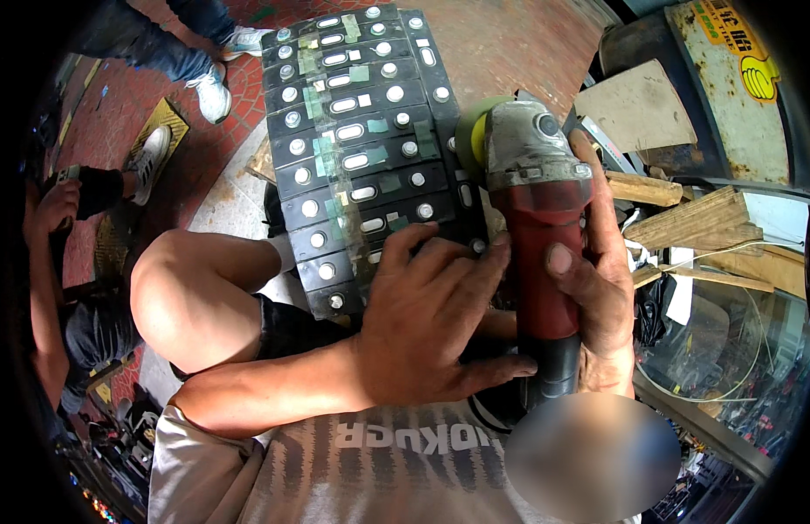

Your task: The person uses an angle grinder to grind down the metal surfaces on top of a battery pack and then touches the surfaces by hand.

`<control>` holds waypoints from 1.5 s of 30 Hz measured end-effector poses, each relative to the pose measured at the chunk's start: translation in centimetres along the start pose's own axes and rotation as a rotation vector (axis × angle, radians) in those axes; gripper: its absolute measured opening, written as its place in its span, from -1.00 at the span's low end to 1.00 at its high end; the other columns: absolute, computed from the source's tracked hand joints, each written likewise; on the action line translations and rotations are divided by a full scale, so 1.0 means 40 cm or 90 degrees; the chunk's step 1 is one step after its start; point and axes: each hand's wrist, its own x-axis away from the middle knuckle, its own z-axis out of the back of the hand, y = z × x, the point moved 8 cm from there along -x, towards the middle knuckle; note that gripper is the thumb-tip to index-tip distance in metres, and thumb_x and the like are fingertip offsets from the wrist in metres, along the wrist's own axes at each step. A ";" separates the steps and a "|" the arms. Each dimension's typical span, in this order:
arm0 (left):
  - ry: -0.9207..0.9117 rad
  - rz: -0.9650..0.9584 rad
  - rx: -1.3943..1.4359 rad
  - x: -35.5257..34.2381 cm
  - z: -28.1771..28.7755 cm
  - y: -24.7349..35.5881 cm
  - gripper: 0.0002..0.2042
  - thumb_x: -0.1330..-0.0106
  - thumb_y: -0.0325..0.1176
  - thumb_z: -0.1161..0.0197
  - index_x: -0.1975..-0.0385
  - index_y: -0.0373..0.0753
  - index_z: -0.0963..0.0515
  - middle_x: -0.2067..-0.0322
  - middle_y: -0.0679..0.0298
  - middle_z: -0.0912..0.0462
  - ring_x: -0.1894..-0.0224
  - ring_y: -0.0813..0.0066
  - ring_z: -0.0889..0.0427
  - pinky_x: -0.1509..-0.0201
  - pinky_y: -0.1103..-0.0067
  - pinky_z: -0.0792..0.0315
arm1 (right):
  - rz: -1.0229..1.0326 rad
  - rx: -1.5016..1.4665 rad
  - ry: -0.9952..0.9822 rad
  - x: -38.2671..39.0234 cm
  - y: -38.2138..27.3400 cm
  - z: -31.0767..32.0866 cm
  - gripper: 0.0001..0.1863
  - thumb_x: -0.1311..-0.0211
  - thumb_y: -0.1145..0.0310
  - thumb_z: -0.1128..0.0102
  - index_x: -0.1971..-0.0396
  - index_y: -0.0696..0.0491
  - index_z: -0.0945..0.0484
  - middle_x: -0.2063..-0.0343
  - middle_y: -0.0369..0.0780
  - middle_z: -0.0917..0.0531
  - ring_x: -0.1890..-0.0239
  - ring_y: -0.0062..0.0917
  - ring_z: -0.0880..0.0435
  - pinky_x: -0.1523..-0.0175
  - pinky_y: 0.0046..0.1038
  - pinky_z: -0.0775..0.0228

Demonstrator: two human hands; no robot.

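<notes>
My right hand (604, 297) is wrapped round the red body of an angle grinder (546, 236), thumb across its front. The grinder stands upright in view, with its grey metal head at the top and a yellow-green disc (482, 135) facing left. My left hand (431, 306) is held with fingers spread, its fingertips over the near right part of a block of black battery cells (357, 153). Its thumb is close to the grinder's black rear end; whether they touch I cannot tell. Round silver bolts and clear and green tape run along the block.
Wood pieces (693, 223) and a cardboard sheet (641, 109) lie at the right, beside a rusty pale panel (737, 96) and a glass-topped case (710, 349). A person in jeans (152, 39) stands at the far left; another person's hand (60, 201) holds something small.
</notes>
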 end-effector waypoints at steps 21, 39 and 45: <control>-0.002 0.001 0.018 0.000 0.001 -0.004 0.16 -0.27 0.32 -0.74 -0.59 -0.61 -0.52 0.08 0.15 -0.87 -0.02 0.03 -0.80 -0.45 -0.06 -0.44 | -0.002 -0.012 0.004 0.003 -0.002 -0.004 0.23 -0.46 0.50 -0.61 -0.97 -0.04 -0.01 -0.58 0.00 -0.68 -0.53 -0.23 -0.76 -0.65 -0.19 -0.54; -0.018 0.006 0.002 -0.003 -0.003 -0.001 0.14 -0.29 0.34 -0.72 -0.58 -0.60 -0.53 0.06 0.14 -0.87 -0.05 0.02 -0.80 -0.44 -0.08 -0.44 | 0.026 0.016 0.008 -0.002 0.000 0.006 0.23 -0.45 0.38 -0.66 -0.97 0.01 -0.03 -0.66 0.00 -0.59 -0.61 -0.20 -0.68 -0.74 -0.17 -0.43; -0.001 0.001 0.013 0.003 -0.004 -0.002 0.14 -0.31 0.34 -0.71 -0.59 -0.58 -0.52 0.06 0.15 -0.88 -0.06 0.04 -0.81 -0.45 -0.08 -0.44 | 0.038 0.034 0.012 -0.005 0.004 0.012 0.25 -0.45 0.37 -0.67 -0.97 0.01 -0.02 -0.64 0.00 -0.61 -0.59 -0.22 -0.70 -0.72 -0.19 -0.43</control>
